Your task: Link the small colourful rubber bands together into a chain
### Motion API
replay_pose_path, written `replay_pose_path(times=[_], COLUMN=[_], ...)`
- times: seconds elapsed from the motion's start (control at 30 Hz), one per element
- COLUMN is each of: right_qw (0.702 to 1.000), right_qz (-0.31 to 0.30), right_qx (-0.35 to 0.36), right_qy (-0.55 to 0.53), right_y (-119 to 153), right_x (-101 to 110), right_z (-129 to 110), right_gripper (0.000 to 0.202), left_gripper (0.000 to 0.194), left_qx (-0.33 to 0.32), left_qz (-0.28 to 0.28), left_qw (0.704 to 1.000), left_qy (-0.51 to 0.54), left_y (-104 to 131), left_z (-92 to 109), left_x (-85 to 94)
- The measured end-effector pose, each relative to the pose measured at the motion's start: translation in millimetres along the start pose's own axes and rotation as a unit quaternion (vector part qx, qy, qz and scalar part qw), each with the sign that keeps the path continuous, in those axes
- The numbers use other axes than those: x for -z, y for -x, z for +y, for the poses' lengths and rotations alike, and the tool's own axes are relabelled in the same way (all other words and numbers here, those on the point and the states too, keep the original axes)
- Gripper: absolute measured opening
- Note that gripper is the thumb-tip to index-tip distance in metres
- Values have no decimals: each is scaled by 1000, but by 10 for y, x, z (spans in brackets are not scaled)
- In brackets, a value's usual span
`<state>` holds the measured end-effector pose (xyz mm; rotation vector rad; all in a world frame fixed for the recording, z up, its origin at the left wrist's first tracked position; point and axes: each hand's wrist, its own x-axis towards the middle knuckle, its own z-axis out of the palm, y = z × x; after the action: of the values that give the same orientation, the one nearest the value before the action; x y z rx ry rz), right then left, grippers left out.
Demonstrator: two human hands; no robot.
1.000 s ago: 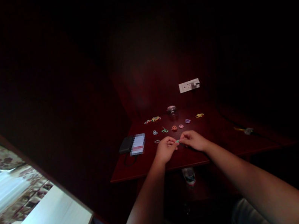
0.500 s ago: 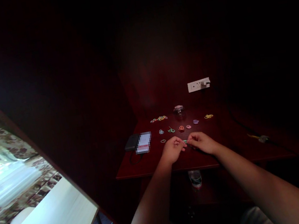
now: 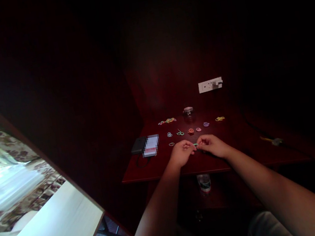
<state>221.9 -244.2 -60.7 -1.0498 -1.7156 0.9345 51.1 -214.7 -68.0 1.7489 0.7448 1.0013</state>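
Observation:
My left hand (image 3: 183,152) and my right hand (image 3: 212,146) meet over the front of the dark red table. Both are closed in a pinch on a small green hair tie (image 3: 196,144), which spans the gap between the fingertips. Just beyond them runs a row of small coloured hair ties: a blue bunch (image 3: 169,134), a green bunch (image 3: 180,132), an orange-red bunch (image 3: 190,131), a pink one (image 3: 198,129) and a purple bunch (image 3: 206,124). Left of my left hand lies a single dull-coloured hair tie (image 3: 171,144).
A mixed pile of hair ties (image 3: 167,121), a lidded clear jar (image 3: 188,112) and yellow hair ties (image 3: 219,119) lie farther back. Left are a phone (image 3: 151,145) and a black case (image 3: 138,145). A bottle (image 3: 204,184) stands below the table (image 3: 154,173); a cable connector (image 3: 276,141) lies right.
The camera view has tilted slightly, so the table's things sit a little higher in the picture. Both hands keep their pinch on the green hair tie with little visible movement.

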Motion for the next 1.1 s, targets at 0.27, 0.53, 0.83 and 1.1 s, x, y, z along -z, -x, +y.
replay_pose_path(times=[0.27, 0.53, 0.83, 1.1], right_qw=[999, 1000, 999, 998], right_qz=[18, 15, 22, 12], right_qx=[-4, -7, -19, -36], right_qy=[28, 12, 26, 41], right_y=[-7, 4, -16, -8], right_x=[2, -14, -6, -11], right_z=[24, -27, 37, 15], right_gripper=[28, 31, 36, 40], left_gripper=[18, 18, 14, 13], left_qx=[4, -1, -12, 9], left_qz=[-10, -9, -6, -13], left_qw=[1000, 1000, 1000, 997], left_qy=[-18, -25, -15, -72], left_y=[6, 19, -11, 29], left_z=[-19, 15, -35, 17], left_x=[10, 12, 3, 12])
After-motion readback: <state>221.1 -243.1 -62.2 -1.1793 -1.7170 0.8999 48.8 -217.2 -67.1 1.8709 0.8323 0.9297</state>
